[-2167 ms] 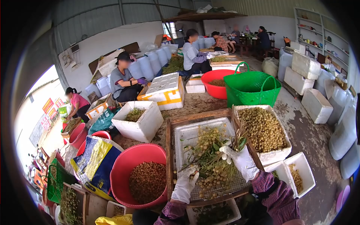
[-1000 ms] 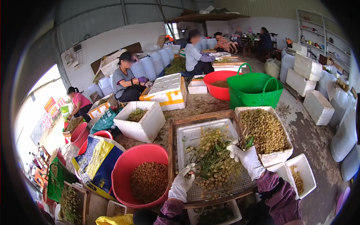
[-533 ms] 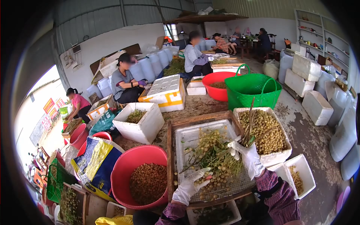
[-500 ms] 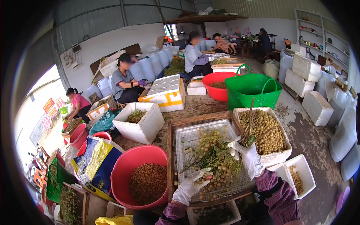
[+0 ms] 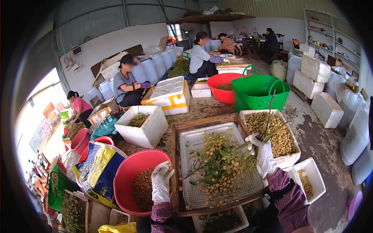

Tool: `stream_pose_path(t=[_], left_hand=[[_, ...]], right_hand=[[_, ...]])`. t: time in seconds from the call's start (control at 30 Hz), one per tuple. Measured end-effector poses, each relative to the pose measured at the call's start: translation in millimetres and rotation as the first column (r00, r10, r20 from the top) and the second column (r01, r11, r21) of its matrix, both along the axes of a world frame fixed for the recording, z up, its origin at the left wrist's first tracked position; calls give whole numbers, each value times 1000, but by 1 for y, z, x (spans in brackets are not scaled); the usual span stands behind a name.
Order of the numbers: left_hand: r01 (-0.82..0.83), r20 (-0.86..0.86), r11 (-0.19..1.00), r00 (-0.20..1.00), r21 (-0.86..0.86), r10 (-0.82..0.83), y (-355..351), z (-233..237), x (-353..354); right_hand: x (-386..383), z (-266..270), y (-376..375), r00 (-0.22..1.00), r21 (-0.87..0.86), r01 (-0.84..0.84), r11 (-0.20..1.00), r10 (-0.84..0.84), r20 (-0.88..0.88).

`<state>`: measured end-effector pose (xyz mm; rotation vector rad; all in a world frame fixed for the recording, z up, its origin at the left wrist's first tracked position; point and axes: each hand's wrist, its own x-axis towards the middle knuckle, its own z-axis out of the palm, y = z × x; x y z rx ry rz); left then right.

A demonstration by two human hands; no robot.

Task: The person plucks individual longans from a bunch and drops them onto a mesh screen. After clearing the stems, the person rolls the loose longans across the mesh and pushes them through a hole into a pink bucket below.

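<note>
A wood-framed mesh tray (image 5: 193, 144) lies before me, bearing a heap of stemmed round fruit with leaves (image 5: 223, 167). At its right edge my gloved right hand (image 5: 264, 152) is closed around a bundle of stems (image 5: 267, 130). My gloved left hand (image 5: 161, 181) is over the right side of the red basin (image 5: 125, 175), fingers curled round a small reddish fruit at the fingertips. Loose brownish fruit (image 5: 143, 190) fills the basin's bottom. Behind my right hand stands a white foam box (image 5: 294, 157) full of yellowish fruit (image 5: 283, 141).
A small foam box (image 5: 319, 179) stands at the right. Beyond the tray are a green basket (image 5: 256, 93), a red tub (image 5: 222, 80) and a foam box (image 5: 149, 134). Several seated people work farther back. A blue-yellow sack (image 5: 99, 169) lies left of the basin.
My left hand has moved left from the fruit heap to over the red basin, with a small fruit at its fingertips. My right hand has shifted slightly right and up with the stems.
</note>
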<state>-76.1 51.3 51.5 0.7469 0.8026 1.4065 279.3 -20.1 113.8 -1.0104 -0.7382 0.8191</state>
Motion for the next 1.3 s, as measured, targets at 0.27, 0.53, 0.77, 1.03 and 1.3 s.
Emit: stream_pose_path(t=[0.27,0.53,0.77,1.03,1.3], left_hand=[[430,-623,882,748,191,-230,-4,-26,34],[563,-569,802,732,197,-374,-58,-23,108],[524,-351,845,815,108,-461,-63,-8,98],[482,-396,871,821,95,-411,-56,-22,98],[599,-596,799,622,-55,-507,-49,-17,90]], right_hand=[[-10,1,-4,977,-16,-166,986,162,-138],[-39,-14,0,909,15,-413,911,413,-62],[-49,-12,2,869,-62,-494,867,494,-20],[-63,-9,-4,919,-16,-393,920,393,25],[-60,-27,0,946,22,-324,946,324,6]])
